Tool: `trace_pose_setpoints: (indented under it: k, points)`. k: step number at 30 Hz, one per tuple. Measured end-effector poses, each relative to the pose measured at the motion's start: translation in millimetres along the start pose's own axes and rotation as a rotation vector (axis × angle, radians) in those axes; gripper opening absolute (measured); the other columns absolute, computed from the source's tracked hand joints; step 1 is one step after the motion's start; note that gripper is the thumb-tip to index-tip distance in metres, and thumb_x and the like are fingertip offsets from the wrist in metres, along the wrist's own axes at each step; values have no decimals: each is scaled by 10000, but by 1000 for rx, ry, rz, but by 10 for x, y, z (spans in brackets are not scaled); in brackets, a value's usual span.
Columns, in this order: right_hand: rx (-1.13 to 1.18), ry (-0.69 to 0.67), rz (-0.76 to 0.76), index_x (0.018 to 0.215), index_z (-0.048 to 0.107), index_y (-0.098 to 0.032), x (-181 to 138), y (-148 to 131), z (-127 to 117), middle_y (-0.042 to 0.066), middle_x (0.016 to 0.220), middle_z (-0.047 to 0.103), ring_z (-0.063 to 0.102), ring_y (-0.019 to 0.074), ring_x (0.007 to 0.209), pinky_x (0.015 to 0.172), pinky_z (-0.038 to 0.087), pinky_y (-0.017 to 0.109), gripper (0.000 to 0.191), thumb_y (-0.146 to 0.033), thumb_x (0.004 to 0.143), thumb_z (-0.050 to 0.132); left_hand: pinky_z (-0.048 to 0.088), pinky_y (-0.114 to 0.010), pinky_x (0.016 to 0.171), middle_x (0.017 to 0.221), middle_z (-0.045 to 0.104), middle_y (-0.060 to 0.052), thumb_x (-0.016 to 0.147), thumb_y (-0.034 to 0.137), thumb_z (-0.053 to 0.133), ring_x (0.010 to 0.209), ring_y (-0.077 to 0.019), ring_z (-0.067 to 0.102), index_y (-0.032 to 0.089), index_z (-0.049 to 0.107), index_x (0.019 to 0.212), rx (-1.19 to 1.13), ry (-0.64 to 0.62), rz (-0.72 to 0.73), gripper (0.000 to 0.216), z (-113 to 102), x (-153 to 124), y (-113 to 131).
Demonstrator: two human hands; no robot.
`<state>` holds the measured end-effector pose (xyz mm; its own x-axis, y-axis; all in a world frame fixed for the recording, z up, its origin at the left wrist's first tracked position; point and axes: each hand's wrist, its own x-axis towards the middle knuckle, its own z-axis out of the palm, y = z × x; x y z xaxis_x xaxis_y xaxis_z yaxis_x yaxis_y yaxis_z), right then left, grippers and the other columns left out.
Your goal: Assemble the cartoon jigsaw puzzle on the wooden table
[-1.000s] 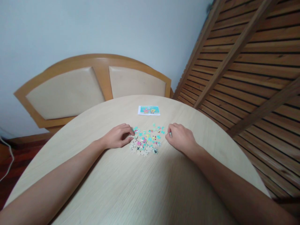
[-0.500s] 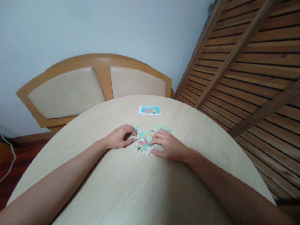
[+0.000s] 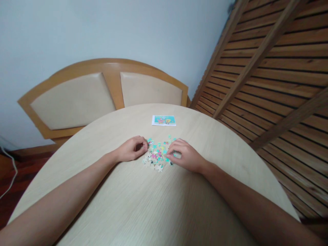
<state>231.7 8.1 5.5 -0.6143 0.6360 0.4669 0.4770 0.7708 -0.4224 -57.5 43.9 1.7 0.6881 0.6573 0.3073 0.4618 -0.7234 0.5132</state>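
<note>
A small heap of colourful jigsaw pieces (image 3: 156, 155) lies on a round pale wooden table (image 3: 159, 205). My left hand (image 3: 132, 149) rests at the heap's left edge, its fingers curled in; whether a piece is in them I cannot make out. My right hand (image 3: 183, 155) lies on the heap's right side, with thumb and fingers pinched down on pieces. A small picture card (image 3: 163, 120) in teal, pink and yellow lies flat farther back on the table.
Behind the table stands a curved wooden bench back (image 3: 102, 92) with two beige padded panels, against a pale blue wall. A slatted wooden frame (image 3: 269, 68) leans at the right. A white cable (image 3: 9, 174) hangs over dark red floor at the left.
My right hand came left from beside the heap onto it, first spread flat, and now its fingers are drawn together on pieces. My left hand has curled tighter in place.
</note>
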Motion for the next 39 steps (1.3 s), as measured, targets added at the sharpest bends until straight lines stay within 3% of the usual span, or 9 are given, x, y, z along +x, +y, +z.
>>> trace_pose_setpoints:
  k: [3,6,10,16,20,25,31,36,39]
  points:
    - [-56,52,99,849,699,-203,3,34,-21,36,892,728,631,191,906,871,444,324,69,-230,904,667,482,-308,751,840,651,-54,928,318,561,779,-165,585,174,622,839,-22,11,-18,180,4,-3,8]
    - [-148,74,183,819,682,-202,1,62,-62,25,863,734,642,193,887,855,439,313,68,-199,882,656,469,-258,640,798,654,-39,903,315,572,690,-133,569,162,605,829,-83,48,-75,173,14,-15,10]
    - [-326,6,233,807,662,-199,-4,51,-162,27,880,738,648,200,905,843,408,305,69,-144,831,628,427,-212,534,733,662,-13,859,299,597,571,-94,531,157,587,800,-98,104,-149,155,12,-29,2]
    - [-551,-172,263,788,638,-199,2,-103,-307,31,832,723,632,206,851,771,353,324,94,-145,839,581,493,-279,692,791,687,-28,832,246,604,715,-147,622,178,607,769,91,168,-66,93,-21,-24,-12]
    - [-640,-303,272,803,637,-191,11,-206,-343,65,882,734,639,225,863,741,342,338,119,-126,853,551,497,-310,761,843,683,-37,842,211,576,777,-168,624,193,612,830,177,108,64,43,-21,-18,-19]
    - [-675,-388,306,827,654,-183,20,-279,-368,91,935,742,656,245,884,731,362,347,122,-133,865,549,497,-356,851,921,709,-55,869,197,540,876,-194,647,204,659,931,185,34,130,134,-25,-5,-22]
    - [-716,-431,330,858,683,-168,-6,-308,-378,119,968,740,668,261,902,741,402,364,156,-116,877,537,490,-365,856,905,714,-53,925,249,540,879,-199,647,207,679,929,195,-4,132,146,-36,-2,7]
    - [-746,-412,330,895,700,-147,-4,-303,-349,134,963,739,673,277,909,759,415,380,188,-139,919,514,471,-393,945,1109,693,-100,942,370,601,1053,-241,630,204,678,1150,227,-12,140,277,-27,-15,48]
    - [-692,-362,322,918,709,-153,12,-321,-326,120,984,743,670,262,920,767,412,368,203,-164,943,508,460,-405,970,1170,663,-116,952,392,593,1097,-255,611,213,691,1184,250,-39,153,309,-24,-16,54]
